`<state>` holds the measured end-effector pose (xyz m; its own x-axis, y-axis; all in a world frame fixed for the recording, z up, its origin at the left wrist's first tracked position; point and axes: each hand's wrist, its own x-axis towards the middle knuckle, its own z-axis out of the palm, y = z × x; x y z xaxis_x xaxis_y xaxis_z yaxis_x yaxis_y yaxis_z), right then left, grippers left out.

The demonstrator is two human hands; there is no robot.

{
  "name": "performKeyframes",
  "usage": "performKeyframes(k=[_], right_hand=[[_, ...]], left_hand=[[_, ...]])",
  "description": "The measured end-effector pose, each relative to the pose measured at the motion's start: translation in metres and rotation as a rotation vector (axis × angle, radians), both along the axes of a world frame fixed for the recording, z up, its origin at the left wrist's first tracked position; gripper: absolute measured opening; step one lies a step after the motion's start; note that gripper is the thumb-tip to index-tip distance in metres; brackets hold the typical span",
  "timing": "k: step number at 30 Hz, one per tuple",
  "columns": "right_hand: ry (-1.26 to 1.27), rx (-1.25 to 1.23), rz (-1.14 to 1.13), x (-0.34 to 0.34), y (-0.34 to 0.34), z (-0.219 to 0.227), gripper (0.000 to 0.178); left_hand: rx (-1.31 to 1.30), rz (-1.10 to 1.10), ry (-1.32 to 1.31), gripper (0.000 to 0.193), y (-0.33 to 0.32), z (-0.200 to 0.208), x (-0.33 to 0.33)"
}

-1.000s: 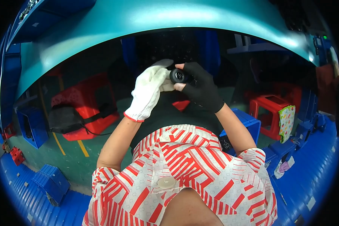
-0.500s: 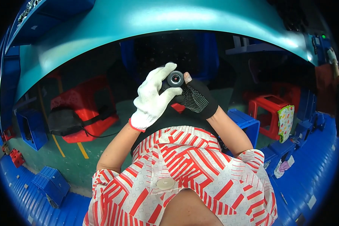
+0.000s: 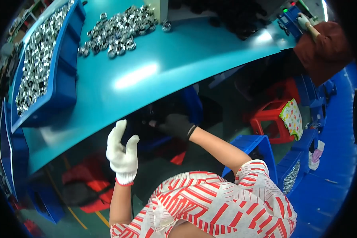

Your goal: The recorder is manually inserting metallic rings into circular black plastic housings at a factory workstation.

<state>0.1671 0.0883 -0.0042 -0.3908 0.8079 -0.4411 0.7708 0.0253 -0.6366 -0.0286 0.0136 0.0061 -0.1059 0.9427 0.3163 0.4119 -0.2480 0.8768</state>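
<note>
My left hand (image 3: 123, 152), in a white knitted glove with a red cuff edge, is raised before the front edge of the teal table (image 3: 107, 99). Its thumb and fingers are apart, with nothing between them. My right hand (image 3: 176, 126), in a black glove with a bare fingertip showing, reaches into the shadow below the table edge, over a dark blue bin (image 3: 192, 105). Black glove and dark background merge, so its fingers and anything in them are hard to make out.
Shiny metal rings (image 3: 123, 29) lie heaped on the table, and more fill a long blue bin (image 3: 69, 81) at left. Black parts (image 3: 238, 18) are piled at the back. Red stools (image 3: 267, 119) stand either side. At far right a co-worker's gloved hand (image 3: 303, 22) touches a blue machine.
My hands have parted; the black cylindrical piece they held together is no longer in my left hand. My right hand has moved into shadow. The view has swung, showing more of the table.
</note>
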Motion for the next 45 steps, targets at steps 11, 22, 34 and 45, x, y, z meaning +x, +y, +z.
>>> performKeyframes(k=[11,22,34,45], right_hand=[[-0.013,1.390,-0.202,0.126,0.113,0.083,0.013],[-0.010,0.942,-0.235,0.116,0.135,0.079,0.025],[1.285,-0.778,-0.320,0.014,-0.053,0.011,0.032],[1.188,-0.781,-0.312,-0.009,-0.067,0.012,0.030]], left_hand=[[0.260,0.007,0.052,0.033,0.058,0.048,0.020],[0.197,-0.025,0.043,0.034,0.052,0.049,0.018],[-0.133,-0.205,-0.221,0.069,-0.009,0.031,0.038],[-0.301,-0.143,-0.397,0.070,-0.037,0.008,0.023]])
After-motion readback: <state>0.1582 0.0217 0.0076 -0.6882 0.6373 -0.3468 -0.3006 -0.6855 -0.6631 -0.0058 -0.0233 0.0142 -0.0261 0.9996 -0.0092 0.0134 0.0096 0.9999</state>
